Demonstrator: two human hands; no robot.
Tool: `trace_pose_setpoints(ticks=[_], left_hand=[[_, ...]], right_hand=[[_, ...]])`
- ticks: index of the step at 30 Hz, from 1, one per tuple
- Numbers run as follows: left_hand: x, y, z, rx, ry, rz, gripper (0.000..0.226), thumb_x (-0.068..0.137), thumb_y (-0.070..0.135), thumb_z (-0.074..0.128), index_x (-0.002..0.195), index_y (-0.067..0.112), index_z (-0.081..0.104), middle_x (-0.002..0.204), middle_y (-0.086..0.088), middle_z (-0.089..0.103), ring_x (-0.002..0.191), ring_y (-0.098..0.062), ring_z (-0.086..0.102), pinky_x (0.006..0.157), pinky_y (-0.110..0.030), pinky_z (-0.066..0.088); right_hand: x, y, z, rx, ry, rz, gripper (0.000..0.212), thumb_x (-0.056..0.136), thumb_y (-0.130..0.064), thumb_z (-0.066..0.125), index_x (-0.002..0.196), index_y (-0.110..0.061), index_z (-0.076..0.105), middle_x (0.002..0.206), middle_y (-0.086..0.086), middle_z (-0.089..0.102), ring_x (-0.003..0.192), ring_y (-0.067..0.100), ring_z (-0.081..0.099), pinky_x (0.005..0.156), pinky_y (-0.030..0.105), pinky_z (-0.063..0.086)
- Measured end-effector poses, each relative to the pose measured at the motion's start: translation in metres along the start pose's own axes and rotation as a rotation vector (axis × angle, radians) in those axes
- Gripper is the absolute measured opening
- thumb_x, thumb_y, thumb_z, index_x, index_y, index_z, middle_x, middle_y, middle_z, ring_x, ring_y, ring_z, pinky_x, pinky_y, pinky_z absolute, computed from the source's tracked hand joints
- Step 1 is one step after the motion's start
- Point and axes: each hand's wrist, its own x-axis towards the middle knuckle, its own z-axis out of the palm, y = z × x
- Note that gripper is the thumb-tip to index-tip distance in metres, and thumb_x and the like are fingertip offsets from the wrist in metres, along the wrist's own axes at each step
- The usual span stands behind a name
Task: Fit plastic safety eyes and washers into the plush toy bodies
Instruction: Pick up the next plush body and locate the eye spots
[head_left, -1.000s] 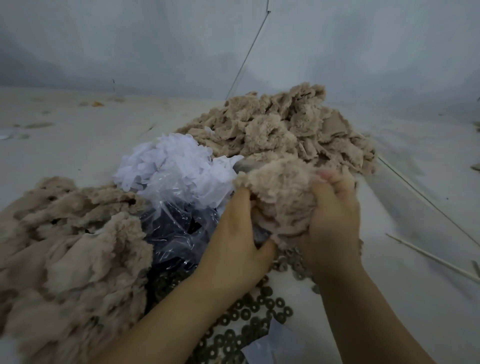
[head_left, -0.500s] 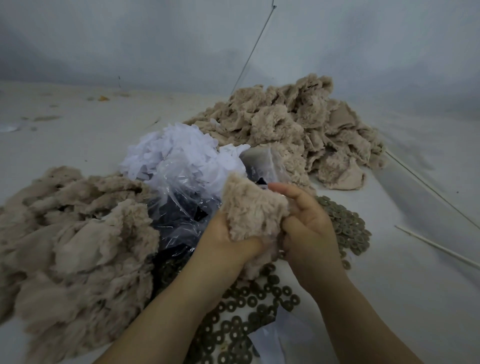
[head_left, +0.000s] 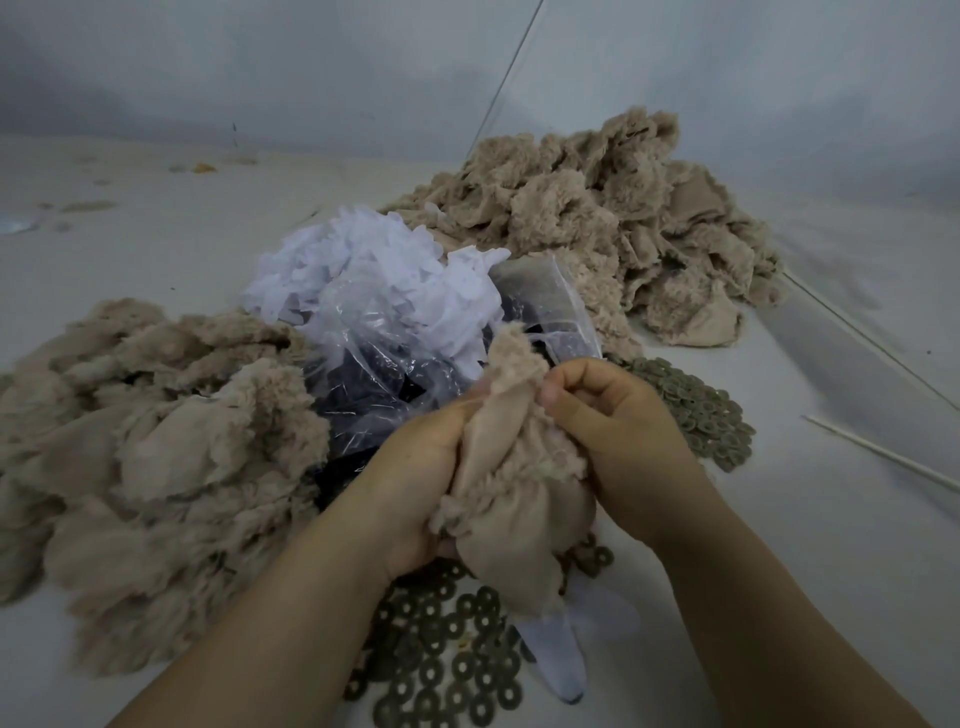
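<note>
Both hands met at the middle of the view around one beige plush body (head_left: 511, 499), held up just above the tabletop (head_left: 810, 545). The left hand (head_left: 415, 483) had its grip closed round the body's left side, fingers curled into the cloth. The right hand (head_left: 618, 426) pinched the body's upper edge between thumb and bent fingers, its grip tight on the fabric. The body hung inside out in part, smooth backing facing the camera and fur along the seams. Under the hands lay loose washers (head_left: 447, 670), dark rings spread over the tabletop, and a second patch of them (head_left: 696, 410) lay just right of the right hand. Behind the hands sat a clear bag (head_left: 374, 364) with white scraps (head_left: 363, 270) on top and dark contents below, too unclear to name. A plush pile (head_left: 150, 441) lay to the left, another pile (head_left: 618, 218) further back on the right. A thin stick (head_left: 883, 452) lay at the right edge
</note>
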Motion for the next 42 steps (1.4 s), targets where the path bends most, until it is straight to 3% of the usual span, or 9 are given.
trace_pose_setpoints(ticks=[4,6,9,17,22,26,30,35,42], left_hand=[[-0.003,0.003,-0.005,0.084,0.011,0.076,0.081,0.067,0.077,0.062,0.109,0.008,0.074,0.105,-0.03,0.069,0.087,-0.045,0.069,0.069,-0.04,0.057],[-0.004,0.001,-0.004,0.179,0.0,0.142,0.058,0.071,0.058,0.073,0.101,0.009,0.075,0.088,-0.021,0.073,0.066,-0.032,0.07,0.05,-0.03,0.054],[-0.001,-0.003,-0.004,0.118,0.05,0.154,0.017,0.086,0.017,0.067,0.091,0.003,0.077,0.098,-0.02,0.074,0.085,-0.026,0.074,0.067,-0.029,0.059],[-0.001,0.004,0.0,-0.275,0.095,0.212,0.029,0.099,0.016,0.051,0.118,-0.002,0.064,0.11,-0.022,0.072,0.099,-0.032,0.072,0.07,-0.034,0.06],[0.001,0.0,-0.004,-0.282,0.006,0.184,0.031,0.095,0.003,0.046,0.121,-0.003,0.062,0.115,-0.026,0.069,0.106,-0.036,0.069,0.081,-0.039,0.06],[0.003,-0.005,-0.001,-0.024,0.178,0.263,0.029,0.09,-0.003,0.052,0.11,0.007,0.069,0.106,-0.016,0.073,0.092,-0.026,0.073,0.071,-0.033,0.059],[0.001,-0.014,0.003,0.529,0.52,0.682,0.037,0.084,0.017,0.075,0.105,0.032,0.048,0.103,0.004,0.063,0.089,-0.002,0.066,0.07,-0.014,0.052],[-0.002,-0.016,0.001,1.042,0.731,1.195,0.021,0.081,0.011,0.073,0.088,0.014,0.054,0.106,-0.008,0.042,0.099,-0.011,0.043,0.083,-0.016,0.039],[0.0,-0.02,0.007,0.985,0.483,0.881,0.034,0.079,0.055,0.063,0.08,0.021,0.063,0.079,0.013,0.057,0.082,-0.015,0.055,0.075,-0.037,0.046]], right_hand=[[0.001,0.001,-0.005,-0.099,0.179,0.013,0.013,0.084,-0.024,0.076,0.075,-0.018,0.068,0.072,0.018,0.06,0.062,0.025,0.054,0.063,0.038,0.048],[0.003,0.002,-0.007,-0.088,0.197,0.056,0.007,0.088,-0.016,0.073,0.083,-0.015,0.068,0.076,0.015,0.068,0.066,0.026,0.063,0.066,0.038,0.055],[0.005,0.0,-0.01,0.052,0.184,0.155,0.012,0.097,-0.009,0.06,0.095,-0.008,0.071,0.088,0.015,0.076,0.079,0.025,0.073,0.066,0.034,0.059],[0.002,-0.009,-0.012,0.276,-0.064,0.477,0.06,0.086,-0.051,0.062,0.118,-0.002,0.07,0.122,0.02,0.069,0.114,0.033,0.067,0.091,0.044,0.058],[0.0,-0.011,-0.009,0.364,-0.137,0.53,0.051,0.082,-0.025,0.065,0.121,0.007,0.065,0.125,0.027,0.065,0.113,0.034,0.066,0.095,0.042,0.056],[0.002,-0.012,-0.01,0.454,-0.101,0.485,0.054,0.085,-0.022,0.062,0.132,0.004,0.058,0.132,0.026,0.061,0.128,0.039,0.056,0.113,0.049,0.04],[-0.001,-0.015,-0.002,0.443,-0.103,0.485,0.052,0.077,-0.015,0.067,0.126,0.003,0.064,0.126,0.026,0.065,0.108,0.033,0.068,0.092,0.039,0.058],[-0.003,-0.012,0.004,0.588,-0.146,0.598,0.06,0.068,-0.016,0.074,0.123,0.004,0.067,0.127,0.025,0.065,0.11,0.034,0.067,0.094,0.043,0.057],[-0.006,-0.004,0.02,0.715,-0.102,0.588,0.042,0.081,-0.019,0.068,0.115,0.005,0.071,0.115,0.026,0.07,0.098,0.033,0.073,0.083,0.042,0.061]])
